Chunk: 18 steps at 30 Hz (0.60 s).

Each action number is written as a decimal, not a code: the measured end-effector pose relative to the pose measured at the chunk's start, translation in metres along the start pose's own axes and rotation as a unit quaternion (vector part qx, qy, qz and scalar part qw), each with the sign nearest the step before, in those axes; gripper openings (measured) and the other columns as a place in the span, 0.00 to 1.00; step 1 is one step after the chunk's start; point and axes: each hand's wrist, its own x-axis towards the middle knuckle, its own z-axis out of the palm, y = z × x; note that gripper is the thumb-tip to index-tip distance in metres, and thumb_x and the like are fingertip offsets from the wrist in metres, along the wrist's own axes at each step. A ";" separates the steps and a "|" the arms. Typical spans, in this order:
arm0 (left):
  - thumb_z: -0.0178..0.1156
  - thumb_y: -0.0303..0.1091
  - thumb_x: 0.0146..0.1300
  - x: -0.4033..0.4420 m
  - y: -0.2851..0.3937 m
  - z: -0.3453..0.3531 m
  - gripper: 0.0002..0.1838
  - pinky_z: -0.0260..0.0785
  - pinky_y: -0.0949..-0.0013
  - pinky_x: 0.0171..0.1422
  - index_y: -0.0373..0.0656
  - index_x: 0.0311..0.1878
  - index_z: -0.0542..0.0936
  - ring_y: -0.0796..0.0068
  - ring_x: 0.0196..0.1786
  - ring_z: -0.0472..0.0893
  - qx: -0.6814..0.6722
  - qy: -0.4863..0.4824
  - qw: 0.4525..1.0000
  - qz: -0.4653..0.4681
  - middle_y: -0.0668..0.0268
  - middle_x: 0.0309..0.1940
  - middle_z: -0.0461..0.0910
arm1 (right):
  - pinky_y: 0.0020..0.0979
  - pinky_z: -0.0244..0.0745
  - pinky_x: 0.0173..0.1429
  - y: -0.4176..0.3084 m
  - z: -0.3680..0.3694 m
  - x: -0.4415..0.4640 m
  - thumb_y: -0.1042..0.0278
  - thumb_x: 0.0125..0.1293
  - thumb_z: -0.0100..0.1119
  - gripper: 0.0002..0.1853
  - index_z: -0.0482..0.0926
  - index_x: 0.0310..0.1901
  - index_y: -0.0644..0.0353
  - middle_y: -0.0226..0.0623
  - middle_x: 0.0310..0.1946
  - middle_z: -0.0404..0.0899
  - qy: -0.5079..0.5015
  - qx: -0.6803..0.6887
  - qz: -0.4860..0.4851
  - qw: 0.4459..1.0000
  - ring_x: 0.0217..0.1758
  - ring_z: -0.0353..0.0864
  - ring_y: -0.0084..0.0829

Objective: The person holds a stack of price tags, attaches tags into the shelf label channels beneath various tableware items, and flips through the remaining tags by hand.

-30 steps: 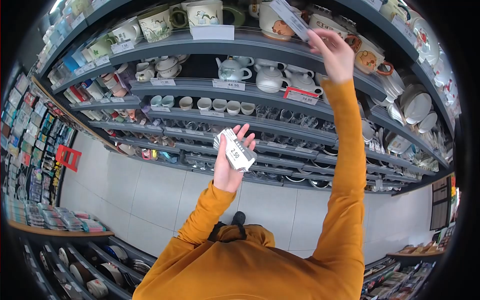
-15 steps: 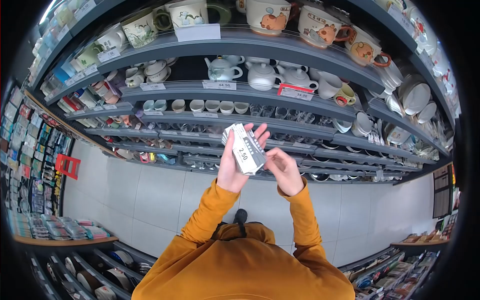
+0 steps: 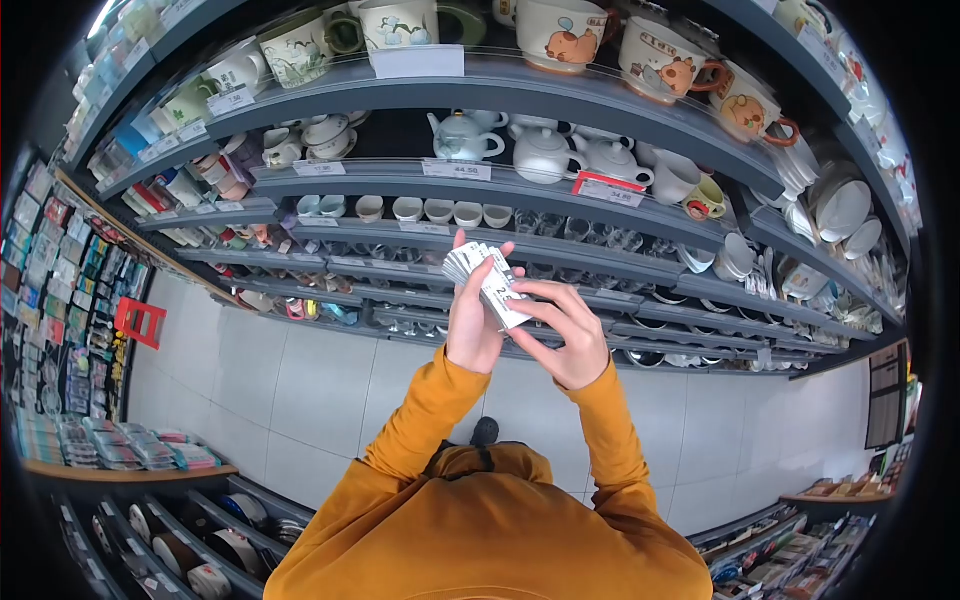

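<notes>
A fanned stack of white price tags (image 3: 496, 290) is held in front of the shelves, with printed text and part of a large number on the top one. My left hand (image 3: 474, 325) is closed round its left side, thumb lying over the face of the stack. From the right, my right hand (image 3: 565, 330) grips the lower right edge, fingers on top and thumb beneath. How many tags the right fingers pinch is hidden.
Shelves in front carry mugs (image 3: 565, 38), teapots (image 3: 545, 155), small bowls (image 3: 438, 210) and glasses, with price labels (image 3: 456, 170) on their edges. A red step stool (image 3: 140, 322) stands at the left on the tiled floor (image 3: 320, 390). More stocked shelves lie behind on both sides.
My right hand has moved onto the face of the tags and covers part of the number. The tags have fanned out more at the upper left. The view has shifted slightly.
</notes>
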 end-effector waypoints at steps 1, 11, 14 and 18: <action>0.48 0.34 0.71 -0.001 0.002 0.001 0.29 0.73 0.66 0.51 0.59 0.71 0.53 0.70 0.46 0.76 0.001 -0.004 1.000 0.000 0.63 0.55 0.73 | 0.35 0.76 0.52 0.001 -0.001 0.001 0.75 0.49 0.69 0.18 0.82 0.45 0.58 0.36 0.49 0.79 -0.007 0.007 -0.002 1.000 0.50 0.79 0.40; 0.51 0.34 0.68 0.012 0.009 -0.005 0.22 0.72 0.62 0.53 0.53 0.64 0.61 0.68 0.49 0.76 -0.017 0.000 0.999 -0.044 0.64 0.56 0.72 | 0.36 0.77 0.51 0.005 -0.005 0.010 0.76 0.52 0.68 0.16 0.81 0.45 0.61 0.39 0.46 0.80 -0.032 0.012 -0.030 0.999 0.49 0.80 0.40; 0.52 0.35 0.68 0.011 0.014 -0.001 0.22 0.72 0.61 0.54 0.53 0.64 0.62 0.68 0.51 0.76 -0.001 0.017 0.998 -0.059 0.65 0.55 0.73 | 0.36 0.77 0.52 0.007 -0.007 0.011 0.75 0.53 0.68 0.15 0.81 0.45 0.62 0.40 0.44 0.81 -0.021 0.035 0.008 0.999 0.47 0.81 0.40; 0.55 0.38 0.68 0.011 0.014 -0.002 0.23 0.72 0.61 0.54 0.54 0.64 0.62 0.69 0.53 0.75 0.010 0.015 0.997 -0.075 0.67 0.55 0.73 | 0.33 0.77 0.51 0.003 -0.010 0.017 0.81 0.53 0.65 0.16 0.80 0.45 0.68 0.46 0.44 0.82 0.002 0.037 0.031 0.999 0.47 0.82 0.42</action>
